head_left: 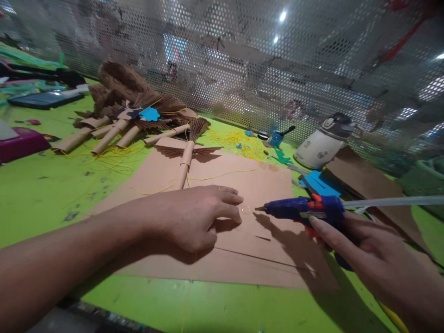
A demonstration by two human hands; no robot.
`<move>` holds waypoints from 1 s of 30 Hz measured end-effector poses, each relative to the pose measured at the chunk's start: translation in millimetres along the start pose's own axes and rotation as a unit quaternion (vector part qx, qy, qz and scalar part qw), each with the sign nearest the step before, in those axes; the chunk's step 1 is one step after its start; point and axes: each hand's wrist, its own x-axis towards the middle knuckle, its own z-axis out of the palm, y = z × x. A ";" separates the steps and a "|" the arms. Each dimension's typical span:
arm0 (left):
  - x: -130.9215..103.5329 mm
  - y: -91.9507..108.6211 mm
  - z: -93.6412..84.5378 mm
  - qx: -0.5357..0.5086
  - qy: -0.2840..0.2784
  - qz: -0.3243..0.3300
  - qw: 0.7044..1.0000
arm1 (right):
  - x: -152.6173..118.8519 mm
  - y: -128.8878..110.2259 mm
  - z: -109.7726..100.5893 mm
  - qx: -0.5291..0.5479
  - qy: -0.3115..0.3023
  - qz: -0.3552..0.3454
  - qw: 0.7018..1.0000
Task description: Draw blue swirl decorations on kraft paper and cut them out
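Observation:
My right hand point(374, 254) is wrapped round a dark blue hot glue gun point(301, 208), with a clear glue stick point(391, 201) running out of its back. The nozzle points left, close to a clear glue blob point(246, 210) on a brown paper sheet point(263, 180). My left hand point(201, 215) rests on that sheet, fingers loosely bent and apart, the fingertips just left of the blob. Behind it lies a rolled paper handle with pleated fans point(188, 155). A yellow thread point(222, 176) trails over the sheet, and another passes below my left hand.
Several pleated paper pieces with rolled handles point(114, 132) are heaped at the back left, near a phone point(45, 98). Yellow thread scraps point(239, 144), a small blue jar point(276, 138) and a white bottle point(319, 143) stand along the perforated metal screen point(222, 69).

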 end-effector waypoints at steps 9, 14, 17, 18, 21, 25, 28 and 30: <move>-0.9 -1.0 0.9 -0.013 0.003 -0.003 1.000 | 2.3 4.4 -6.1 -0.010 -0.060 -0.002 0.998; -0.7 -0.1 0.9 -0.008 0.002 -0.009 1.000 | -1.9 -2.0 -4.2 -0.001 -0.014 0.015 1.000; -0.8 0.4 0.4 -0.010 0.004 -0.008 1.000 | -7.4 -13.4 -1.6 0.010 0.014 0.034 0.999; -0.8 0.5 0.2 -0.010 0.005 -0.007 1.000 | -8.4 -15.7 -1.3 0.008 0.014 0.034 0.999; -0.6 0.6 -0.4 -0.007 0.002 -0.006 1.000 | -6.8 -14.4 -2.8 -0.011 0.010 0.020 1.000; -0.3 0.5 -1.3 -0.006 -0.004 -0.011 1.000 | -0.1 -0.7 -4.2 -0.012 -0.025 -0.010 1.000; -0.5 0.7 -1.3 -0.007 0.001 -0.011 1.000 | 1.9 6.6 -1.8 0.024 -0.030 0.026 0.999; -0.8 1.2 -0.8 -0.003 0.008 -0.016 1.000 | 1.3 5.7 0.2 0.068 -0.038 0.044 0.996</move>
